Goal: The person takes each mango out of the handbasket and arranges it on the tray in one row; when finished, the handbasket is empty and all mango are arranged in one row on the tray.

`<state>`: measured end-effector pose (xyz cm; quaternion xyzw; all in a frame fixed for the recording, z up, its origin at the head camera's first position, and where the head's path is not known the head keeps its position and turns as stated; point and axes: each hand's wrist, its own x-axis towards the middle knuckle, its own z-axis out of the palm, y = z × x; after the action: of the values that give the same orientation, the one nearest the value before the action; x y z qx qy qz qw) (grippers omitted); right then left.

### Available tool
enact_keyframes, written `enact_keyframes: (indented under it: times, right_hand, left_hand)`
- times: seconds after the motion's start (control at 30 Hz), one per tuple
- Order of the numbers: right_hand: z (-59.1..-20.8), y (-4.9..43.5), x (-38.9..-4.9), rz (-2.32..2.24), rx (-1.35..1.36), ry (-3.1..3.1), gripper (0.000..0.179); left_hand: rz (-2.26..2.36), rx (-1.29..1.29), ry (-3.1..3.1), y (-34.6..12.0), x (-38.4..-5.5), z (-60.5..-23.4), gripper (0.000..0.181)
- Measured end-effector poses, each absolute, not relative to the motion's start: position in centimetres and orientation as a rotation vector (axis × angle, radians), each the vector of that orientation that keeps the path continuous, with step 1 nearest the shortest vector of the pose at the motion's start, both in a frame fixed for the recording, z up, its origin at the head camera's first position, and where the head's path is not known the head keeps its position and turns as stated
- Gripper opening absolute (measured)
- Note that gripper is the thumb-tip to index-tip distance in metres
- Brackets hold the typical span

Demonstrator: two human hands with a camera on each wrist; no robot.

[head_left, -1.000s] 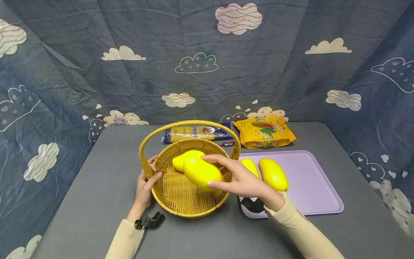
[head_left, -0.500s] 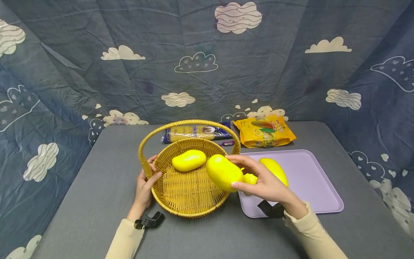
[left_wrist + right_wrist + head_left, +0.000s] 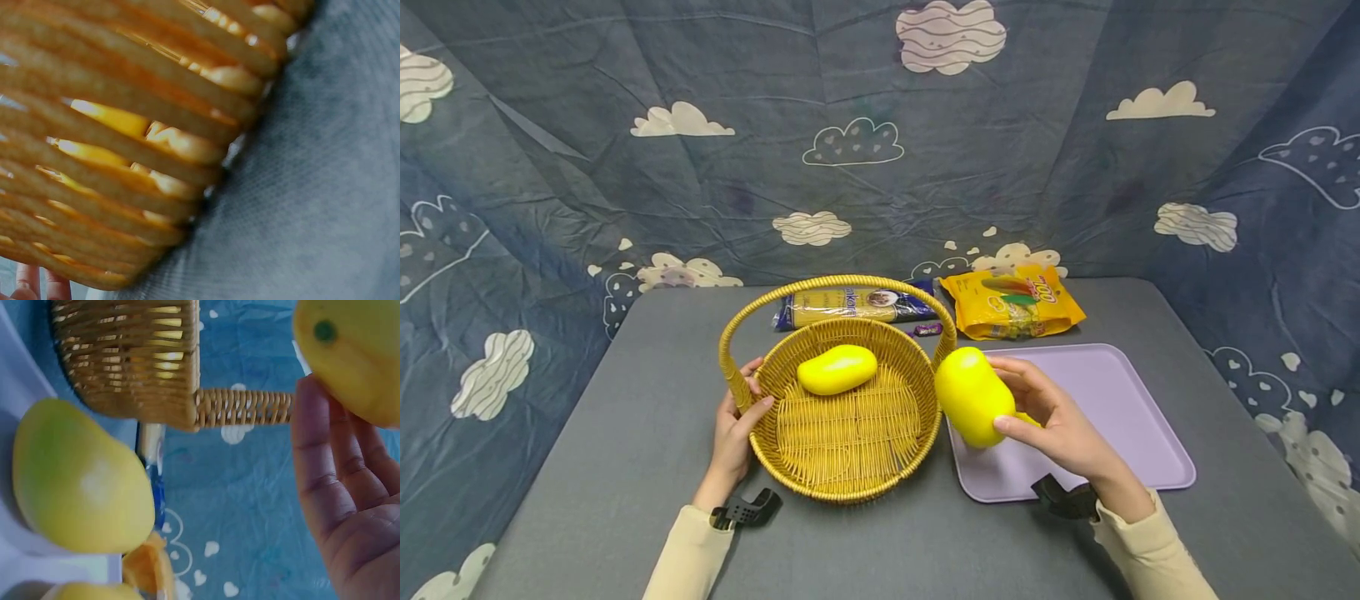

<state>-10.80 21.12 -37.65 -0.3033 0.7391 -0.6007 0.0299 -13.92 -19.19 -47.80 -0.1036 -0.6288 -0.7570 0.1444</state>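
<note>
My right hand (image 3: pixel 1060 421) holds a yellow mango (image 3: pixel 973 398) above the left edge of the lilac tray (image 3: pixel 1123 417), just right of the basket. My left hand (image 3: pixel 733 437) grips the left side of the round wicker basket (image 3: pixel 850 437) near the handle's foot, thumb over the rim. One mango (image 3: pixel 837 369) lies inside the basket, toward the back. In the right wrist view a mango (image 3: pixel 84 481) rests on the tray, and part of another mango (image 3: pixel 94 592) shows below it. From the head, my right hand and its mango hide most of those two.
Behind the basket lies a pack of spaghetti (image 3: pixel 850 306), partly covered by the handle (image 3: pixel 838 282). A small purple wrapped sweet (image 3: pixel 927 330) is near it. A yellow bag (image 3: pixel 1011 302) stands behind the tray. A cloud-patterned cloth (image 3: pixel 850 83) hangs at the table's back.
My right hand has carried its mango rightward, from over the basket to over the tray's left side. The left hand keeps its grip and the basket has stayed put.
</note>
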Motion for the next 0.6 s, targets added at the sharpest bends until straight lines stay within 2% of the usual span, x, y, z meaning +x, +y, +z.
enact_keyframes:
  times: [0.23, 0.6]
  right_hand:
    - [-38.0, 22.9, -10.5, -1.968, -0.888, 2.251, 0.06]
    - [-38.4, 25.8, -10.4, -1.96, -0.52, 2.485, 0.05]
  left_hand:
    - [-2.175, -0.3, -1.813, -19.2, -13.9, -47.9, 0.024]
    - [-2.173, -0.294, -1.823, -19.2, -13.9, -47.8, 0.023]
